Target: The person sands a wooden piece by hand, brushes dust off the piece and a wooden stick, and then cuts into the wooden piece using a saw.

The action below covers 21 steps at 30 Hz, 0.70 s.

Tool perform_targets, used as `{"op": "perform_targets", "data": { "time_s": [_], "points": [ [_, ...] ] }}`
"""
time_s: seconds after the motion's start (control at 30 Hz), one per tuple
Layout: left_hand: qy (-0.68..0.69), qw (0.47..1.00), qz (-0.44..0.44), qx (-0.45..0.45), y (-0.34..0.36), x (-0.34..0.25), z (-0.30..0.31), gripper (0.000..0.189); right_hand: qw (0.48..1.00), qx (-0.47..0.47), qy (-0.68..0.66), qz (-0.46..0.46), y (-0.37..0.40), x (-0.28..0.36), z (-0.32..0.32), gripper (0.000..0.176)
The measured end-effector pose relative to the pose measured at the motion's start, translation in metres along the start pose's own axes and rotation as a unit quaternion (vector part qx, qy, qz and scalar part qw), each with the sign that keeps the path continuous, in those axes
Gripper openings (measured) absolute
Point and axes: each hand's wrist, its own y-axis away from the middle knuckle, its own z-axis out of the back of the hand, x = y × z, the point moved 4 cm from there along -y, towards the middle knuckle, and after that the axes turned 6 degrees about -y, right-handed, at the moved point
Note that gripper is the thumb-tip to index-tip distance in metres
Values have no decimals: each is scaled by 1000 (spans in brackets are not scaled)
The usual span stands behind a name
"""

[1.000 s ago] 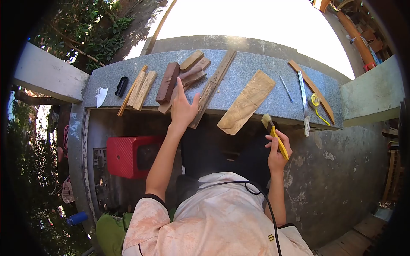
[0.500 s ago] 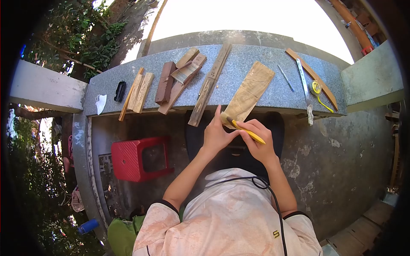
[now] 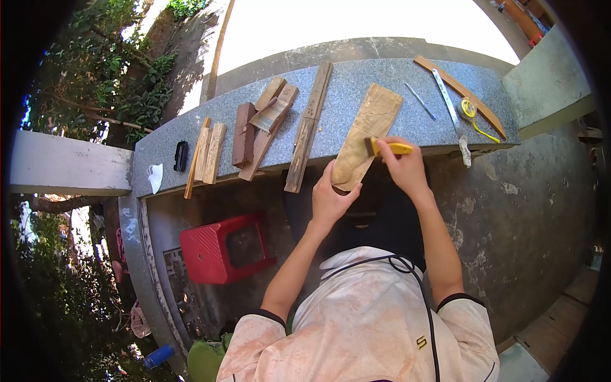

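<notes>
On the bench point(image 3: 347, 89) edge, wide plank point(image 3: 372, 114) overhanging, near end clasped in left hand point(image 3: 331, 198) grip, yellow brush point(image 3: 388, 148) pinched in right hand point(image 3: 405, 170) grip, bare granite at 3 o'clock.

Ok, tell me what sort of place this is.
Probably an outdoor woodworking spot: wood offcuts, a ruler and a tape measure on a granite ledge, trees beside it, the right hand holding a brush to a board.

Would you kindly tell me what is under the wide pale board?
The wide pale board lies on the grey stone ledge; its near end overhangs, gripped by the left hand. Anything between board and ledge is hidden.
</notes>
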Motion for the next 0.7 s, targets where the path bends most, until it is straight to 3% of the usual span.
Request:
{"op": "perform_targets", "data": {
  "time_s": [0.03,0.13,0.2,0.27,0.37,0.47,0.53,0.6,0.63,0.67,0.7],
  "points": [
    [7,1000,-7,3,-2,-5,3,79,992,-100,38,72,-6,8,13,21],
    [3,1000,2,15,-5,-3,3,79,991,-53,47,112,5,32,6,21],
    [31,998,16,49,-4,-7,7,79,985,152,-72,36,24,30,-18,23],
    [49,996,21,67,-3,-4,9,79,976,195,-87,-44,22,14,-20,25],
    [64,995,25,69,2,3,13,79,993,-106,54,24,-11,8,15,26],
    [57,996,14,69,6,9,14,80,994,3,41,104,12,29,-9,22],
    [55,995,25,78,9,8,18,80,967,222,-125,0,37,24,-35,21],
    [69,994,31,83,10,8,17,79,976,168,-115,-75,23,8,-28,22],
    [82,993,34,82,12,8,16,79,995,83,-27,-37,6,-1,-13,21],
    [93,992,37,79,12,9,17,79,999,-18,-44,-21,-5,-8,-2,21],
    [102,991,34,80,13,11,15,79,993,-80,36,78,-5,5,2,21]
  ]
}}
